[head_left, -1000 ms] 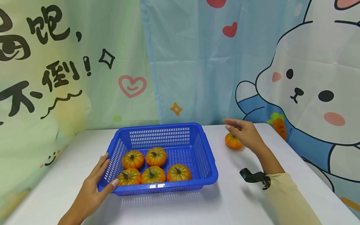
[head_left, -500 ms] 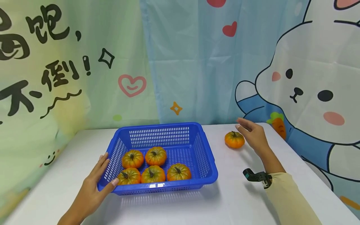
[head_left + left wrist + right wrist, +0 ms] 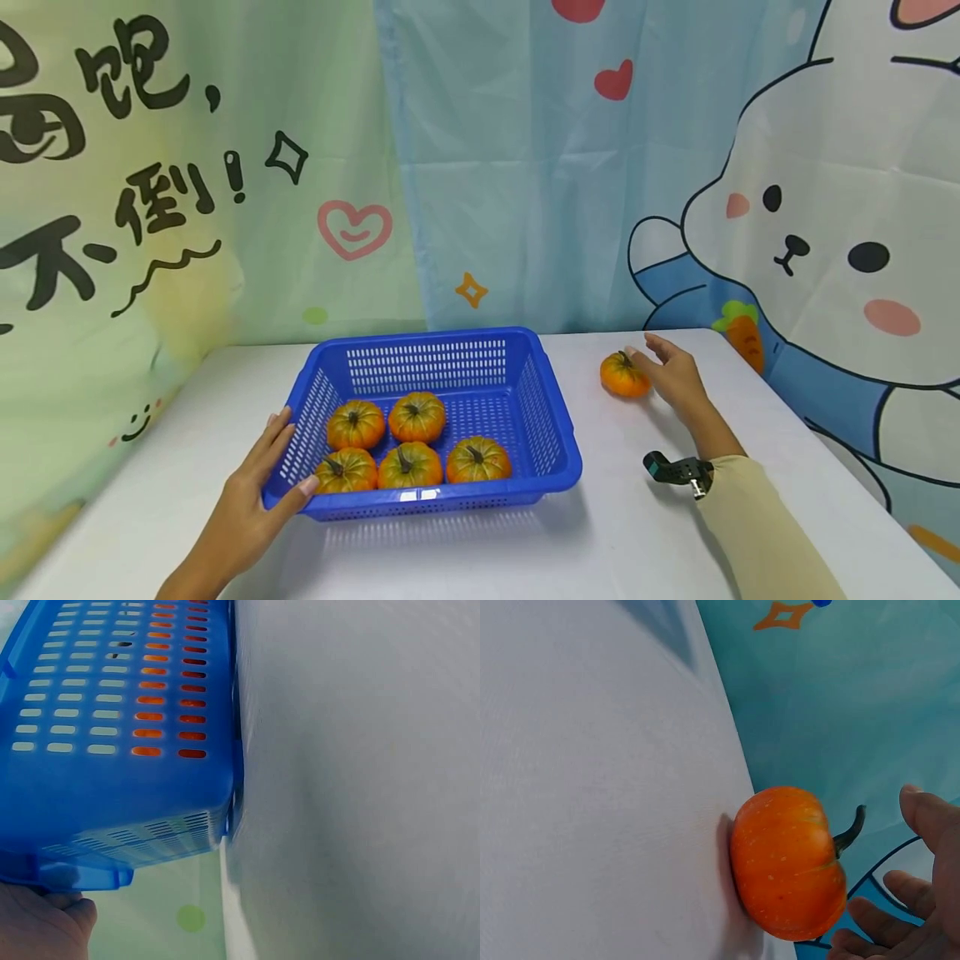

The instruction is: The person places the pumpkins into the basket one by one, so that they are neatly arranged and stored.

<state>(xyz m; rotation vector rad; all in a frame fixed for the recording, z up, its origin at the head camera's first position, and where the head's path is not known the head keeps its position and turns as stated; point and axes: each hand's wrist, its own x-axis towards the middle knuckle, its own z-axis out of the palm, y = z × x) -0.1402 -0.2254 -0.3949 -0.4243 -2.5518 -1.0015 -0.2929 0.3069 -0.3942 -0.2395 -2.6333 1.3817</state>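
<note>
A blue plastic basket (image 3: 555,433) stands on the white table with several small orange-green pumpkins (image 3: 480,459) inside, mostly along its front and left. My left hand (image 3: 243,500) rests against the basket's near left corner, fingers straight along the left side and thumb on the front rim. Right of the basket, one more pumpkin (image 3: 624,374) sits on the table near the back edge. My right hand (image 3: 675,375) is at its right side, fingers spread. In the right wrist view a gap shows between the fingers (image 3: 870,922) and the orange pumpkin (image 3: 787,862) with its dark stem.
The white table (image 3: 480,558) ends at a printed curtain (image 3: 480,167) behind it. A black wrist device (image 3: 678,471) is on the right forearm. White tabletop lies between the basket and the lone pumpkin.
My right hand first drew back to the right from over the lone pumpkin, then came lower beside it. The left hand, basket and pumpkins stay where they were.
</note>
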